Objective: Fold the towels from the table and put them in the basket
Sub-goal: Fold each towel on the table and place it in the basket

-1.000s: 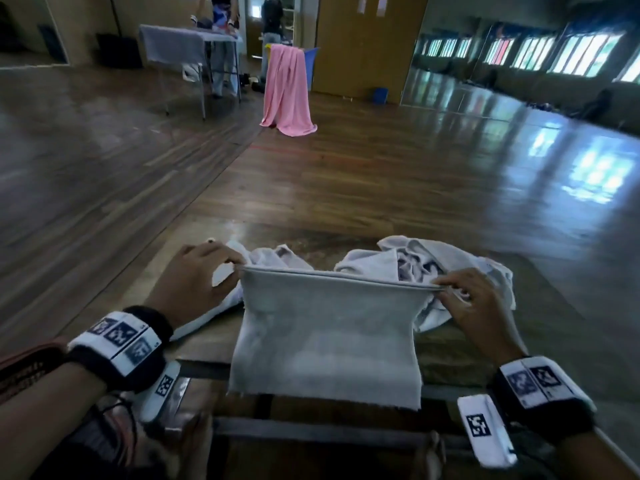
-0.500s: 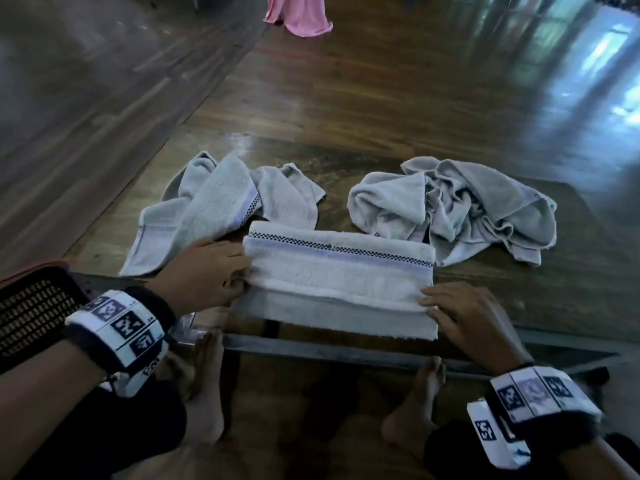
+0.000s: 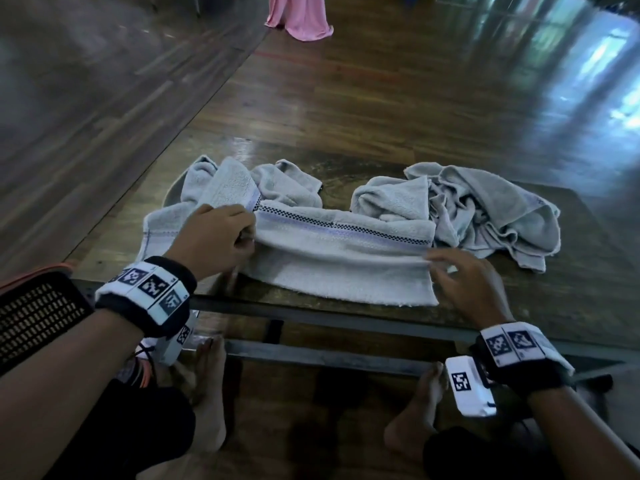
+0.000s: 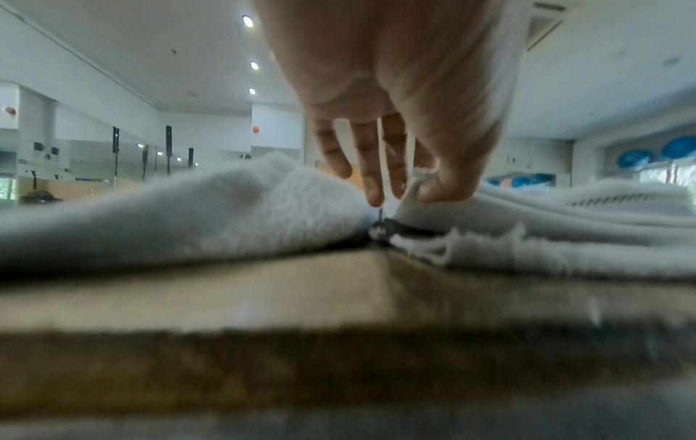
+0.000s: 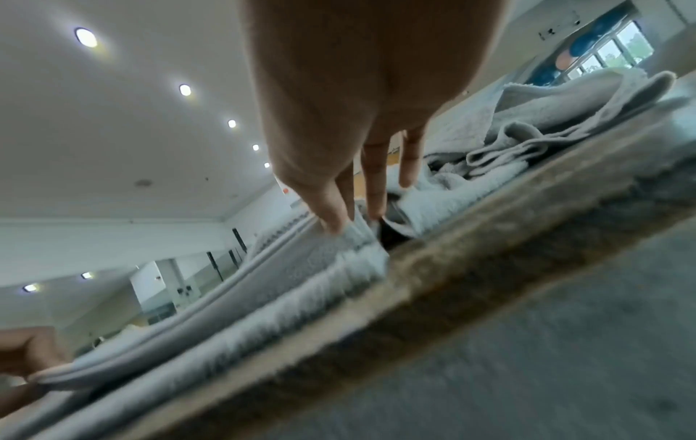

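The right hand (image 5: 361, 104) pinches the folded towel's (image 5: 233, 300) corner at the table (image 5: 471, 268) edge.

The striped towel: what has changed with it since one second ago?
It was held up hanging; now the striped towel lies folded on the table. The left hand and right hand pinch its ends. Both crumpled towels stayed behind it.

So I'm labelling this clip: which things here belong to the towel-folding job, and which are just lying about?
Part of the job:
- half-folded towel, pinched by left hand and right hand
- loose towel, far left
- crumpled towel, far right
- basket
- table

Just lying about:
- pink cloth on the floor beyond
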The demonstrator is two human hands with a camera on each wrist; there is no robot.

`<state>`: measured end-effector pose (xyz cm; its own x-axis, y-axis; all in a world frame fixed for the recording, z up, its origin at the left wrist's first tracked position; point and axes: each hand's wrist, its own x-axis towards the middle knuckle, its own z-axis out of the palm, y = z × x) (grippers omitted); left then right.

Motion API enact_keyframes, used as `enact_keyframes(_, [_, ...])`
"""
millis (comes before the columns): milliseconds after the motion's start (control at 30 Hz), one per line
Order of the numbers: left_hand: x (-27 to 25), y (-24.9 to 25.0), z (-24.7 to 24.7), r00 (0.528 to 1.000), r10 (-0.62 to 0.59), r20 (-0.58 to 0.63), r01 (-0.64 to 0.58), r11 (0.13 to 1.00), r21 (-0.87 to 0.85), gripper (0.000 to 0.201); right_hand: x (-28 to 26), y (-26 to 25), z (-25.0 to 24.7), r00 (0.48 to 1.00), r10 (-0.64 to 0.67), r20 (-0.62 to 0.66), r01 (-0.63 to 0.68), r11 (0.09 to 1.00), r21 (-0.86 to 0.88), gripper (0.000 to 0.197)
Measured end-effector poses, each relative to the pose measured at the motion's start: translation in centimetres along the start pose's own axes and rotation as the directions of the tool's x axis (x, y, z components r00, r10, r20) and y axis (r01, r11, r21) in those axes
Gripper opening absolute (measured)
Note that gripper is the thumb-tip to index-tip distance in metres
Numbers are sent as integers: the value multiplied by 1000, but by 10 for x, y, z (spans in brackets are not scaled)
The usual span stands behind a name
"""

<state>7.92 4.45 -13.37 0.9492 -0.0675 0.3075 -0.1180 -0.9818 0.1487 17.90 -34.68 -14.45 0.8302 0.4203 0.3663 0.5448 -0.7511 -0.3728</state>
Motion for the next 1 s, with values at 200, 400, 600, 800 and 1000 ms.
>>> enact_keyframes(200, [-24, -4, -11, 987, 159, 16, -159, 987, -18, 6, -28, 7, -12, 973, -198, -120, 187, 977, -98, 16])
enact_keyframes(400, [-38, -2, 3, 987, 77, 138, -77, 997, -9, 12, -46, 5, 3, 985, -155, 75, 165, 971, -170, 20])
enact_keyframes(600, [-41, -3, -2, 990, 72, 125, -61, 994, -89, 14, -44, 4, -4, 983, -173, 57, 181, 964, -195, 22])
enact_keyframes(800, [-38, -9, 5, 974, 55, 218, -17, 985, -171, 13, -48, 6, -1, 968, -177, 177, 195, 977, -90, 27])
enact_keyframes(1000, [-41, -8, -5, 937, 150, 316, -125, 987, -98, 45, -57, 5, -6, 928, -153, 339, 199, 974, -105, 57])
